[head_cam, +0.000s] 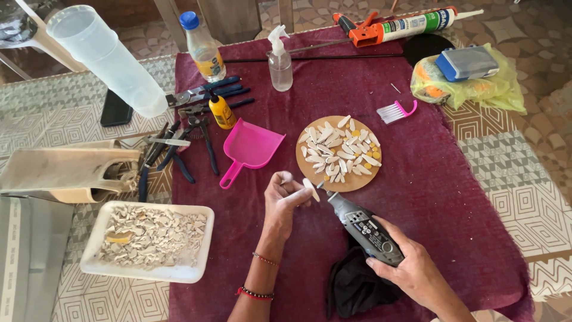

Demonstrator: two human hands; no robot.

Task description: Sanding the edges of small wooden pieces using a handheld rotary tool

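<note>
My left hand (285,200) pinches a small white shell piece (310,189) between thumb and fingers, just above the maroon cloth (453,197). My right hand (411,271) grips a grey rotary tool (364,228), its tip pointing up-left and almost touching the shell piece. Just beyond them lies a round wooden disc (369,177) covered with several white shell pieces and a few yellow dots.
A pink dustpan (250,148) and pink brush (395,111) lie near the disc. A white tray of shell fragments (149,240) sits at left. Pliers (179,146), small bottles, a spray bottle (279,62), a caulking gun (398,25) and a yellow bag (471,86) ring the cloth.
</note>
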